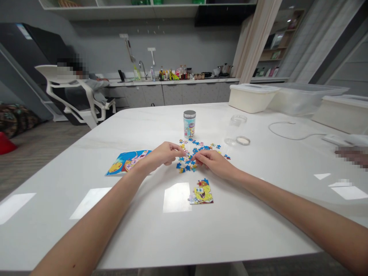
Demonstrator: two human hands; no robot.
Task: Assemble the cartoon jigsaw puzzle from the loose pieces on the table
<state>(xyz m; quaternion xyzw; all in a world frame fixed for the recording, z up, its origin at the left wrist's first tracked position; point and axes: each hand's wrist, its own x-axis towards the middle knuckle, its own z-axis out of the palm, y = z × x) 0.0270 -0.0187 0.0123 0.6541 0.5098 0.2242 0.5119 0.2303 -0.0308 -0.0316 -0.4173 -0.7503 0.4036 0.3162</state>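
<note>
Could scatter loose pieces (188, 168) around left hand (168, 152) and right hand (212, 160) by sweeping widely (pinching or spread grip, cannot tell for either). Might split joined section (202, 192), nearer on surface (138, 230), by bumping.

1 lidded cream box (250, 99) and 1 clear plastic bin (304, 100) stand adjacent on the desk (244, 237); cable (283, 136) nearby. Left rear: 1 person (97, 91) seated, white-framed chair (92, 105).
</note>
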